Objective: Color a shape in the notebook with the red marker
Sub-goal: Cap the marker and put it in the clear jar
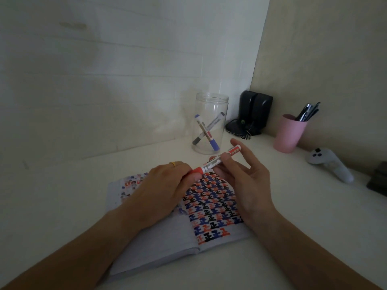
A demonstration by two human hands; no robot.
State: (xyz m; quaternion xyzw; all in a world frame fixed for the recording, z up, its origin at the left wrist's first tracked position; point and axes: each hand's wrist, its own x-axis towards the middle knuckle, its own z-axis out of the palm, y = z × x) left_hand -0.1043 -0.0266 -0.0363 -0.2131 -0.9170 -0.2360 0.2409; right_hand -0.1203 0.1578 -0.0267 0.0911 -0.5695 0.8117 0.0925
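Note:
An open notebook lies on the white desk, its right page covered with a pattern of red, blue and black shapes. Above the page's top edge I hold a red marker level between both hands. My left hand, a gold ring on one finger, pinches the red cap end. My right hand grips the white barrel with thumb and fingers. The marker's tip is hidden under the cap and my left fingers.
A clear plastic jar with two markers stands behind the notebook. A pink cup of pens, black speakers and a white controller sit at the right against the wall.

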